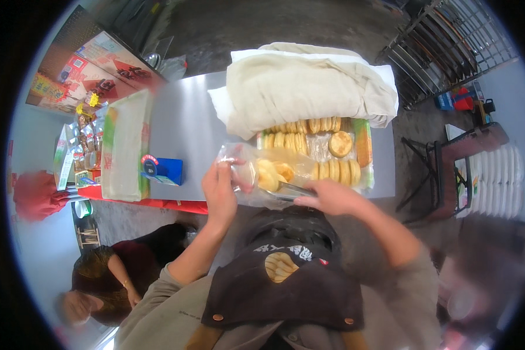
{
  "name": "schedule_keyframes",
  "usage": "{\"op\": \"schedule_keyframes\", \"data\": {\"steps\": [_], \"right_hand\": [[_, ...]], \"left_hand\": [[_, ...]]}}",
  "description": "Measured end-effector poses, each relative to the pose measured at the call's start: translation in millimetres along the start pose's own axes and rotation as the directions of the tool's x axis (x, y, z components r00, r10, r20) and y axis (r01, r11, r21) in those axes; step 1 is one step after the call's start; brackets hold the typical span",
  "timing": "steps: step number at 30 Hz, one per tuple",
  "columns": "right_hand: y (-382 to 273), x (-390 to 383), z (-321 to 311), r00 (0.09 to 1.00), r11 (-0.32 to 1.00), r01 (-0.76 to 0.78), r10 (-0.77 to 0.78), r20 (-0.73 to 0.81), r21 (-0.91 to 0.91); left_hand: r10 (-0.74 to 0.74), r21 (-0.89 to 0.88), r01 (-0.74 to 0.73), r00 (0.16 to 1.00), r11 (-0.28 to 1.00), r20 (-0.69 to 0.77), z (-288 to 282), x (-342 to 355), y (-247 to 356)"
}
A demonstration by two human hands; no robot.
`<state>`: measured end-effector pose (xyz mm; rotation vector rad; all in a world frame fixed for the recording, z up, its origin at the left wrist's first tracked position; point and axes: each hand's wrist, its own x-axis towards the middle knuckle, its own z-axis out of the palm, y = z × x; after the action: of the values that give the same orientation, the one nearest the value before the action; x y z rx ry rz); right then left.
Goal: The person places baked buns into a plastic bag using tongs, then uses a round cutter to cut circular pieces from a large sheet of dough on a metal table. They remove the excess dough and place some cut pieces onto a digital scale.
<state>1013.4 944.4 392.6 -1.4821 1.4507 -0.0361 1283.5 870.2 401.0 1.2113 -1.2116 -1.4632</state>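
My left hand [220,189] grips the edge of a clear plastic bag [237,165], held over the front of the table. Inside the bag's opening are pale yellow round flatbreads [267,175], one with a browned face. Metal tongs [296,188] sit in my right hand [335,198], their tips reaching in at these breads; whether they pinch one I cannot tell. Just beyond, a tray [364,143] holds rows of upright round flatbreads [336,172]. One bread [340,144] lies flat there, browned side up. A beige cloth [300,87] covers the tray's far part.
On the grey table [186,116] stand a blue sign holder [170,171] and, at its left end, a long plastic-covered box [126,149]. Packaged goods [87,146] sit farther left. Another person [114,271] is at lower left. A dark folding chair [449,166] stands right of the table.
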Motion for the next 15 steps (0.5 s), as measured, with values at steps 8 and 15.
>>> {"op": "schedule_keyframes", "data": {"steps": [8,15], "right_hand": [[104,-85,-58,0.979,0.807,-0.198,0.190,0.072,0.556],[157,26,23,0.474,0.965,-0.172,-0.096,-0.875,-0.199]], "left_hand": [[0.084,0.123,-0.096,0.992,0.988,0.097,6,1,11],[0.126,0.179,-0.101,0.983,0.979,-0.136,33,-23,29]]}}
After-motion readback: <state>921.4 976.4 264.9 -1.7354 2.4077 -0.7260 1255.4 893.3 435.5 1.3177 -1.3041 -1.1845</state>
